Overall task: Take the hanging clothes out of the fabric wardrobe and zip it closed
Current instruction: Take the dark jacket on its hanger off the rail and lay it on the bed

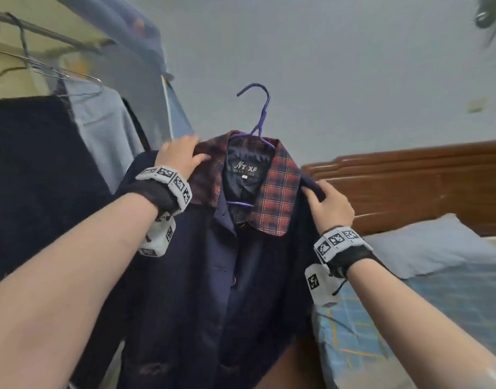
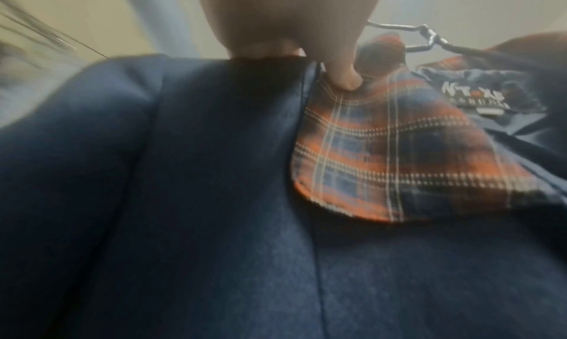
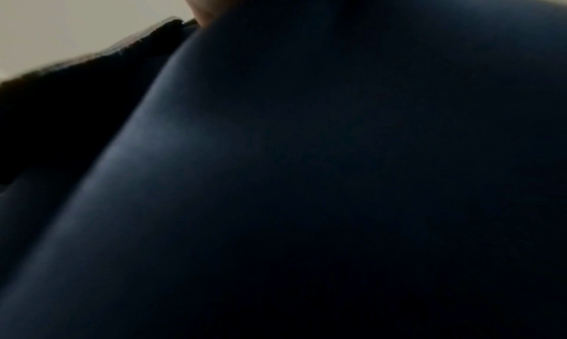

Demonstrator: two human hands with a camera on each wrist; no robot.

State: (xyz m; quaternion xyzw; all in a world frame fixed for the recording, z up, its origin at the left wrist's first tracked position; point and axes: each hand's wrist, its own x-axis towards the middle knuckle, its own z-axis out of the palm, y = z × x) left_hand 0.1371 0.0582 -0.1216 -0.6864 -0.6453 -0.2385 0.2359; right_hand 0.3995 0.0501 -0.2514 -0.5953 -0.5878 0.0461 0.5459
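- One navy jacket (image 1: 202, 276) with a red plaid collar (image 1: 277, 192) hangs on one purple hanger (image 1: 258, 116), held up in the air in front of the fabric wardrobe (image 1: 145, 32), its hook clear of the rail.
- The left hand (image 1: 179, 155) grips the jacket's left shoulder, fingers over the top and thumb (image 2: 343, 77) pressed at the collar edge; the right hand (image 1: 329, 206) is curled round the right shoulder. The two hands sit well apart, one at each end of the hanger.
- Inside the open wardrobe, on its rail (image 1: 44, 30), at least two garments hang: a dark garment (image 1: 30, 169) and a light blue shirt (image 1: 106, 127). Thin wire hangers (image 1: 58, 71) show above them; blur hides their count.
- To the right stands one bed (image 1: 451, 304) with a wooden headboard (image 1: 409, 183) and one pale pillow (image 1: 432, 245).
- The jacket's hem is cut off at the bottom edge, and the hanger's arms are hidden under the fabric.
- The right wrist view shows almost only dark navy cloth; the fingers there cannot be made out.
- The wardrobe's zip is not discernible.
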